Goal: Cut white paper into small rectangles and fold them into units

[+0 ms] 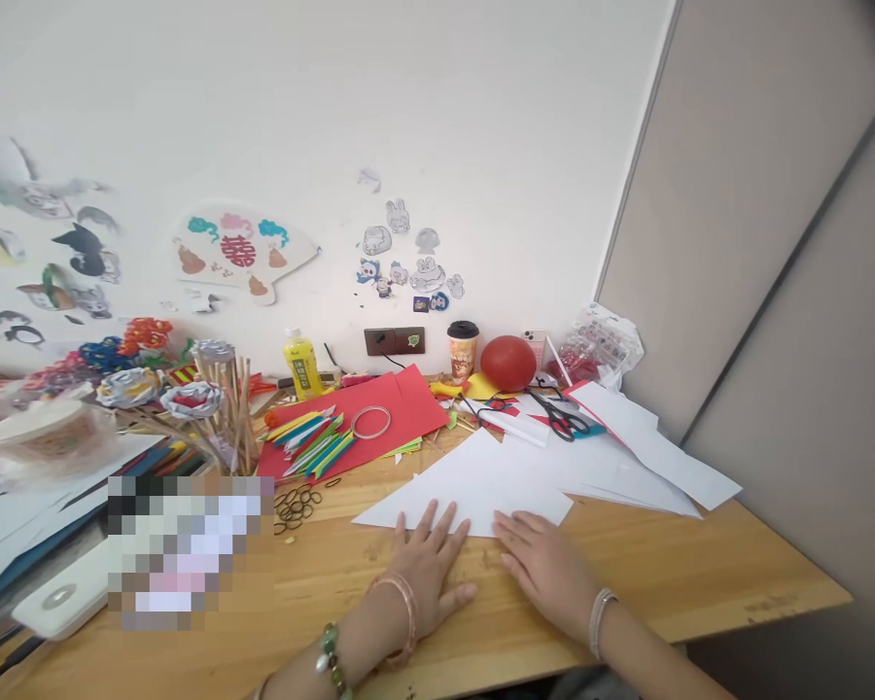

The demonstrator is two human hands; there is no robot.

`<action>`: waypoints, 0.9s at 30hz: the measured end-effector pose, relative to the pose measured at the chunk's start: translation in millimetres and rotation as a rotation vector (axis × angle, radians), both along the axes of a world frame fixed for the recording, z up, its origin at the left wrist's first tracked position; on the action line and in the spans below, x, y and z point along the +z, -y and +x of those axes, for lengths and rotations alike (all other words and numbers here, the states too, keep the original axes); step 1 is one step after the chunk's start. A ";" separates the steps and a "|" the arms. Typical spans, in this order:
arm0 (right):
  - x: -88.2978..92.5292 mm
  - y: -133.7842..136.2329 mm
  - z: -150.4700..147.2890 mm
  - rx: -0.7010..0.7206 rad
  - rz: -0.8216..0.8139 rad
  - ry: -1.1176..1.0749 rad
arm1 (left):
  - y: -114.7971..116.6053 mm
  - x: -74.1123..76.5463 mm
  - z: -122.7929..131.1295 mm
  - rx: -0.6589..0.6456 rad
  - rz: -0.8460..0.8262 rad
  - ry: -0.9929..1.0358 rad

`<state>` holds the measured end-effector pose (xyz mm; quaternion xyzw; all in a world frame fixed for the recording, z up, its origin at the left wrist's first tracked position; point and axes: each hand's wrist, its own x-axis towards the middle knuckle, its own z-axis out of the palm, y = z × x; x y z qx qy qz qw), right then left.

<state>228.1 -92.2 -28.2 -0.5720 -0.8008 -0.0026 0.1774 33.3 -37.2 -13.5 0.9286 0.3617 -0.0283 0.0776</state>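
Note:
A white sheet of paper (473,486), folded into a roughly triangular shape, lies on the wooden table with its long straight edge toward me. My left hand (427,564) rests flat with spread fingers, the fingertips on that near edge. To its right my right hand (543,569) also lies flat, its fingertips on the paper near the same edge and its fingers fairly close together. Neither hand grips anything. Beyond the folded paper, more white sheets (627,472) overlap on the right side.
Behind the paper are black-handled scissors (565,420), a red balloon (508,364), a lidded cup (463,352) and red paper (408,408) with coloured strips. Dark rubber bands (297,507) lie left. Paper flowers (193,399), a yellow bottle (302,365) and a white tub (44,437) stand farther left.

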 end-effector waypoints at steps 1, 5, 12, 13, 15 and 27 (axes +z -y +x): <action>-1.4 -3.3 -5.8 0.019 -0.048 0.001 | -1.5 -1.1 -1.5 0.000 0.000 0.006; -7.1 -8.5 -7.5 0.059 -0.215 0.005 | -5.0 -2.5 -8.0 -0.008 -0.010 0.007; -9.6 25.7 61.1 -0.045 -0.255 0.039 | -4.3 -3.5 -11.7 -0.015 -0.015 0.038; -9.4 28.8 65.6 -0.049 -0.224 0.055 | -4.9 -3.7 -12.2 -0.014 -0.023 0.055; -9.0 28.5 64.9 -0.054 -0.119 0.103 | -7.2 -2.7 -12.8 -0.009 -0.049 0.076; 9.0 -29.4 17.6 0.115 0.153 0.574 | 7.9 4.8 6.1 0.473 -0.904 0.934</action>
